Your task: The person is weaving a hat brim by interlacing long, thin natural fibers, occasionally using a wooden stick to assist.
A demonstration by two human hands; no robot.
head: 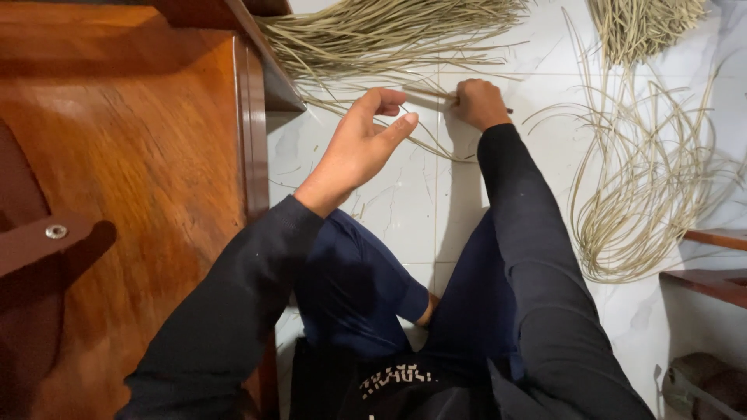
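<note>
I sit on a white marble-look tiled floor [405, 210] with my legs folded. My left hand [359, 144] hovers above the floor, fingers loosely curled and apart, pinching a thin pale reed strand [424, 93] between thumb and forefinger. My right hand [480, 103] is a closed fist resting on the floor, gripping the same strand and a thin dark stick that pokes out to its right. A big bundle of dried reed strands [389, 31] lies just beyond both hands.
A reddish wooden furniture panel [124, 194] fills the left side, with a metal screw [55, 231]. Looping reed strands [646, 179] spread over the floor at right. Dark wooden slats [712, 272] and a brown shoe-like object [704, 373] sit at the right edge.
</note>
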